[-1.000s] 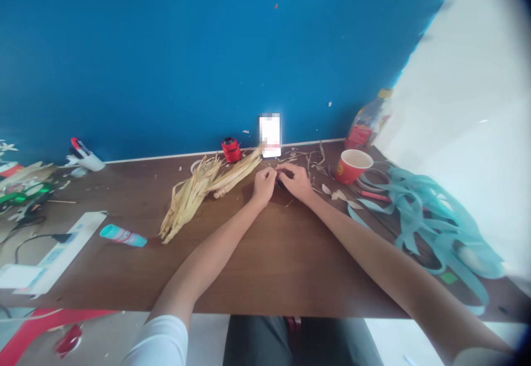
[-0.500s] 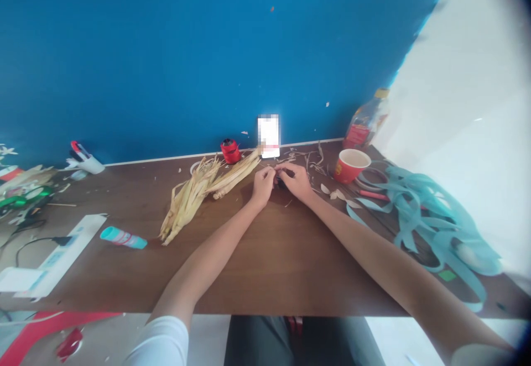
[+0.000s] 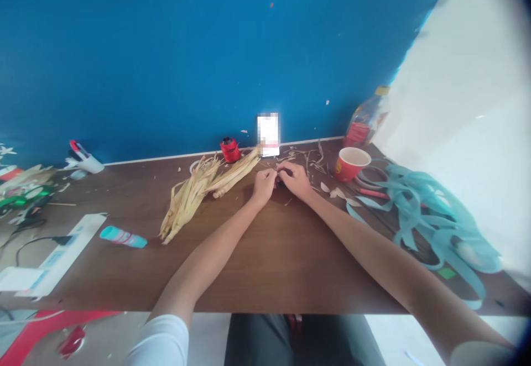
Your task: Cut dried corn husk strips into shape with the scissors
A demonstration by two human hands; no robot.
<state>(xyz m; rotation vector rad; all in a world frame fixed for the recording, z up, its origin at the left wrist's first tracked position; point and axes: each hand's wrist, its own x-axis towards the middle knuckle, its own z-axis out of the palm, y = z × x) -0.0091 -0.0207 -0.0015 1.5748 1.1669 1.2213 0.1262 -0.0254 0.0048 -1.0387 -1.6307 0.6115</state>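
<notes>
My left hand (image 3: 264,184) and my right hand (image 3: 295,179) meet over the middle of the brown table (image 3: 282,266), with fingertips pinched together. Whatever sits between them is too small and too covered by the fingers to name. Left of my hands lie bundles of dry corn husks (image 3: 188,203), one of them (image 3: 238,173) reaching almost to my left hand. A lit phone (image 3: 269,135), its screen blurred, leans on the wall just behind. Dry husk scraps (image 3: 317,158) are scattered beyond my right hand.
A red spool of thread (image 3: 229,150) stands by the wall. At right are a red paper cup (image 3: 352,165), a plastic bottle (image 3: 367,118) and a heap of teal ribbon (image 3: 431,217). A teal tube (image 3: 123,237), a power strip (image 3: 62,258) and a pen holder (image 3: 90,163) lie left.
My fingers have shifted slightly, the right fingertips curling in closer against the left. The objects on the table stay where they were.
</notes>
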